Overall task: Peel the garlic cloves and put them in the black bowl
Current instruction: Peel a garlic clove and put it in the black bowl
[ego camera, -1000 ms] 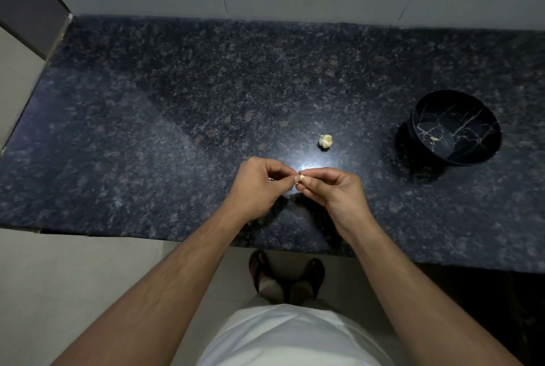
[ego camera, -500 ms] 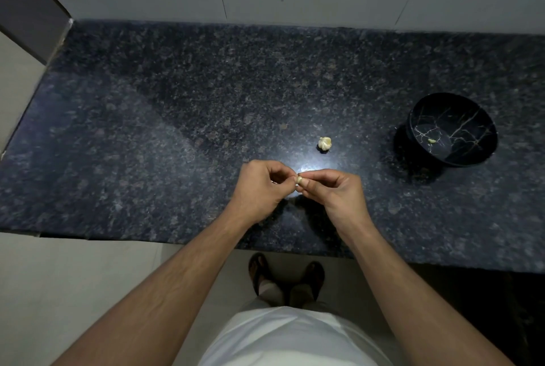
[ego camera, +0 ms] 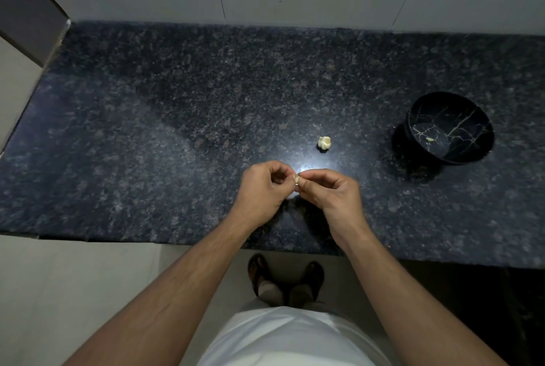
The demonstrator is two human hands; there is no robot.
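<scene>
Your left hand (ego camera: 262, 188) and right hand (ego camera: 330, 193) pinched one garlic clove (ego camera: 297, 179) between curled fingertips above the countertop (ego camera: 147, 144); garlic head (ego camera: 324, 143) lay beyond, black bowl (ego camera: 449, 128) held one clove.

On the table (ego camera: 147, 144), the garlic head (ego camera: 324, 143) lies well left of the bowl (ego camera: 424, 118). One clove (ego camera: 430, 139) lies in the bowl. Both hands meet just before the garlic head.

Black bowl (ego camera: 460, 156) veined gold; counter (ego camera: 147, 129) dark speckled granite.
</scene>
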